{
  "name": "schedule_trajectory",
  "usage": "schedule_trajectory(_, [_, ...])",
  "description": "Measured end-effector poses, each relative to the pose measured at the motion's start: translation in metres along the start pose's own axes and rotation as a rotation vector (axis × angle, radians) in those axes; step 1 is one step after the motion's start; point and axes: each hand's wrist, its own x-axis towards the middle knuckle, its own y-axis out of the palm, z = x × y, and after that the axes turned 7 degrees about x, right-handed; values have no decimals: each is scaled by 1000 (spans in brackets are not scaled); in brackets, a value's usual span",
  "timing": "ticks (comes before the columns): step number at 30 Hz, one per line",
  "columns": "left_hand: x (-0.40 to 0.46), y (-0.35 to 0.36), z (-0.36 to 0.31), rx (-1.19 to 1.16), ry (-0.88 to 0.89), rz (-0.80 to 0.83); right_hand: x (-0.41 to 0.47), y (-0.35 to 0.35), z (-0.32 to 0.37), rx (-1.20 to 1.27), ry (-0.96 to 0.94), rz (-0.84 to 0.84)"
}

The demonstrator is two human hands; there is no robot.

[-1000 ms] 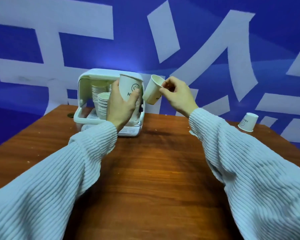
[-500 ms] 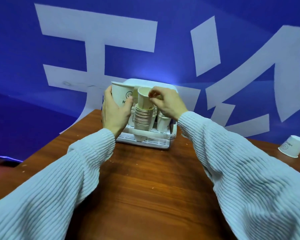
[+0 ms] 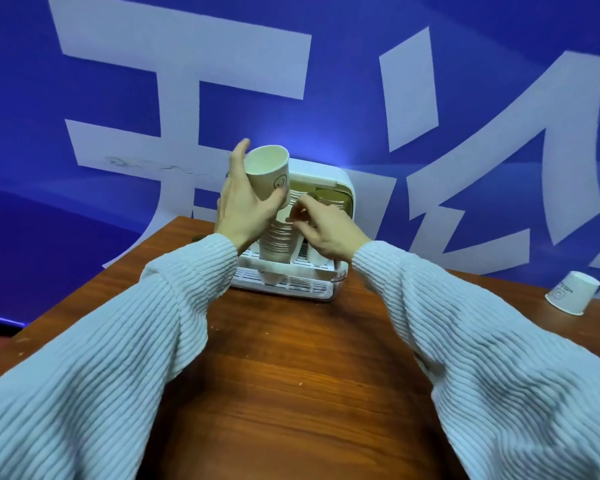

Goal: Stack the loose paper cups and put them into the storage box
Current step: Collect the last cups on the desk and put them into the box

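Observation:
A white storage box (image 3: 340, 181) stands open at the far edge of the wooden table (image 3: 291, 375). Inside it, at the front left, rises a tall stack of paper cups (image 3: 278, 244), with more cups behind and to the right. My left hand (image 3: 243, 209) holds a white paper cup (image 3: 269, 174) with a smiley print, tilted, just above and left of the stack. My right hand (image 3: 323, 226) pinches the rim of the stack's top cup. One loose paper cup (image 3: 572, 296) lies upside down at the table's far right.
A blue wall with large white characters (image 3: 413, 88) rises right behind the table. The table's left edge (image 3: 84, 289) slants toward me, with dark floor beyond it. My two ribbed white sleeves fill the lower corners.
My right hand has pushed its cup down onto the stack in the box. My left hand has lifted and tilted its cup. The view has drawn closer to the box.

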Motion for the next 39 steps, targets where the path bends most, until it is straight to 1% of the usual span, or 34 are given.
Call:
schedule_trajectory(3, [2, 8, -3, 144, 94, 54, -5, 10, -4, 111, -7, -65])
schedule_trajectory(7, [2, 9, -1, 120, 44, 70, -7, 15, -4, 198, -75, -131])
schedule_trajectory(9, [5, 7, 1, 130, 35, 98, -8, 16, -5, 221, -47, -184])
schedule_trajectory(12, [9, 6, 5, 249, 85, 201, -9, 18, -5, 240, -13, -213])
schedule_trajectory(17, [2, 1, 10, 321, 26, 338, -12, 23, 2, 201, -10, -250])
schedule_trajectory(19, [-7, 8, 18, 409, 20, 414, -16, 35, -5, 244, 11, -266])
schedule_trajectory(22, [-14, 10, 27, 470, 52, 462, -19, 39, -1, 313, 14, -332])
schedule_trajectory(24, [-15, 12, 29, 486, 71, 443, -17, 33, 2, 352, 22, -351])
schedule_trajectory(28, [-15, 14, 32, 486, 98, 394, -17, 31, 3, 227, 18, -350])
schedule_trajectory(29, [-13, 12, 32, 491, 95, 395, -16, 31, 3, 211, 21, -347])
schedule_trajectory(31, [-13, 18, 25, 555, 140, 391, -26, 27, -6, 236, 65, -348])
schedule_trajectory(33, [-13, 15, 24, 609, 215, 261, -27, 26, -8, 257, 81, -334])
schedule_trajectory(35, [-20, 23, 12, 635, 348, 81, -34, 18, -17, 260, 98, -355])
schedule_trajectory(36, [-26, 33, 0, 629, 407, 21, -40, 13, -25, 268, 121, -374])
schedule_trajectory(37, [-33, 46, -14, 595, 449, -1, -48, 8, -34, 274, 151, -387])
schedule_trajectory(39, [-49, 78, -39, 490, 506, 32, -66, -2, -54, 280, 224, -411])
